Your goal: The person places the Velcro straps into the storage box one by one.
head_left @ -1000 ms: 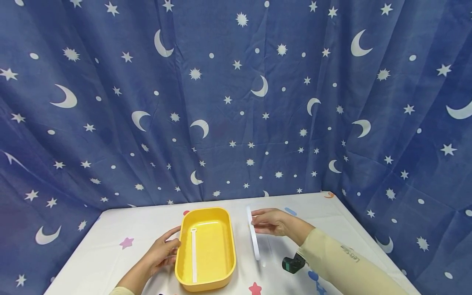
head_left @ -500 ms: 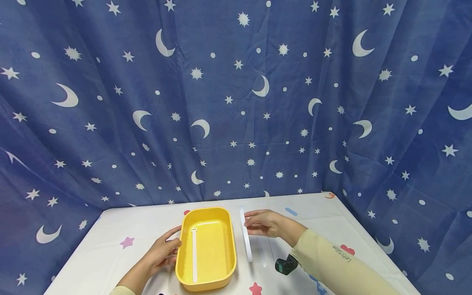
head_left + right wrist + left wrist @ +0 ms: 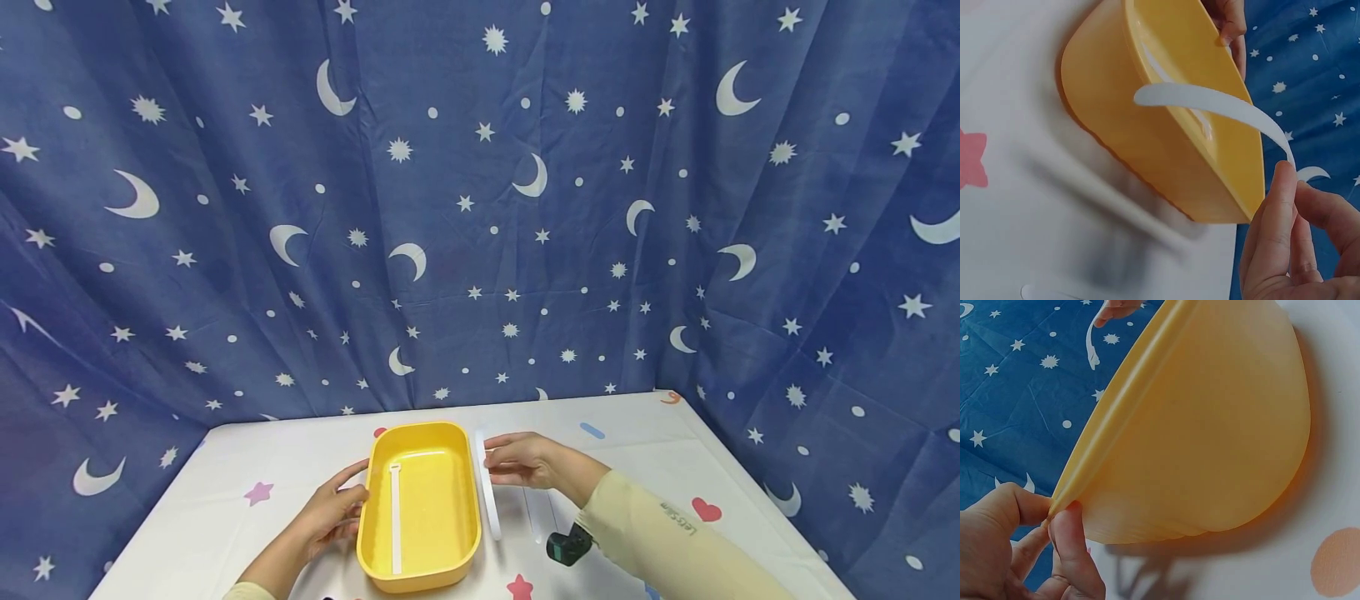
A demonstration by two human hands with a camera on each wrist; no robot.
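Observation:
A yellow bin [image 3: 442, 521] with rounded corners stands on the table. My left hand [image 3: 326, 517] pinches its left rim; the left wrist view shows thumb and fingers [image 3: 1072, 544] on that edge. Inside the bin lies a white strap [image 3: 396, 533] with a slotted end. My right hand [image 3: 525, 460] pinches another white strap [image 3: 489, 496] at the bin's right side. In the right wrist view the strap [image 3: 1210, 100] bows, and its free rounded end lies across the view of the bin's wall. Whether it touches the bin, I cannot tell.
More pale strips [image 3: 534, 517] lie on the white printed tablecloth [image 3: 637, 433] by the right forearm. A black wrist camera [image 3: 570, 546] sits under the right wrist. Behind the table hangs a blue star curtain [image 3: 450, 333]. A dark object shows at the lower edge.
My right hand has moved left with the strap, bringing it from apart to right beside the bin's right rim. My left hand and the bin stay where they were.

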